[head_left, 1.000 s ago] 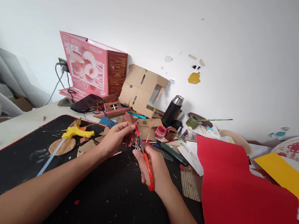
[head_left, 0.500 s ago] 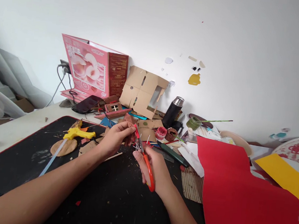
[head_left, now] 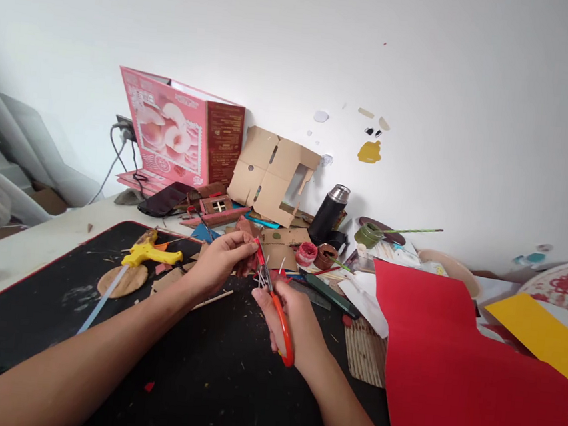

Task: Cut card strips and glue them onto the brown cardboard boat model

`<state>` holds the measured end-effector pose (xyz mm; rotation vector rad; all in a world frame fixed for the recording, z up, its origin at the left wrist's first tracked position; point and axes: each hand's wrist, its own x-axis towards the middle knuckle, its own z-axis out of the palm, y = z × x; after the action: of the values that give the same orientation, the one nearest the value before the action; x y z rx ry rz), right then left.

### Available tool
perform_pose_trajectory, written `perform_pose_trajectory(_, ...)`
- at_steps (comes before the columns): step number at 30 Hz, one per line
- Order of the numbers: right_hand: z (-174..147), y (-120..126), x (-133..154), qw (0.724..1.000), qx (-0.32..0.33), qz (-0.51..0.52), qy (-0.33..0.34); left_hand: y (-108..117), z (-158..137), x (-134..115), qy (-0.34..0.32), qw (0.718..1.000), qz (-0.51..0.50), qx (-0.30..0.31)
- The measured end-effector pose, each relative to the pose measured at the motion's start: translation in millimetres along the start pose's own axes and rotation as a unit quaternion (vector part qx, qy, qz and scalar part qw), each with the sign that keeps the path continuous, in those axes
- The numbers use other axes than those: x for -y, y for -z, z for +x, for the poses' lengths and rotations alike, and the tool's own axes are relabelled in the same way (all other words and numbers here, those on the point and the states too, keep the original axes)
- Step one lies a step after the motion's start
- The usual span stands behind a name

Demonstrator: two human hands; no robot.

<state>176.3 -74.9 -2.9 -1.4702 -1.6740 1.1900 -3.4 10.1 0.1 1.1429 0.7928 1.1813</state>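
Note:
My right hand (head_left: 291,317) is closed around the orange handles of a pair of scissors (head_left: 281,320), whose blades point up and away to the left. Between the fingertips of my left hand (head_left: 230,255) is a small red piece of paper (head_left: 259,245), pinched at the scissors' tips. The blades touch or overlap this piece; how far they are apart is hard to see. Just beyond the hands lie thin white sticks (head_left: 262,278) and red scraps, partly hidden by my fingers.
A yellow glue gun (head_left: 152,254) rests on a round wooden disc (head_left: 121,282) at the left. Large red paper (head_left: 460,364) covers the right side, beside corrugated cardboard (head_left: 365,355). Behind stand a black thermos (head_left: 329,214), paint jars (head_left: 306,253), cut cardboard (head_left: 275,172) and a pink box (head_left: 171,128).
Both hands keep nearly the same place and grip. The red piece at the scissors' tips has shifted very slightly; the whole view has moved a little.

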Motion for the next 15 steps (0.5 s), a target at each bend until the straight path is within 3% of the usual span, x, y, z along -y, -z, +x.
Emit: perform_pose_trajectory(15, 2.0, -0.3, 0.1, 1.000, -0.011, -0.011, 0.005, 1.1, 1.4, 4.0, 0.006, 1.000, -0.001, 0.001)
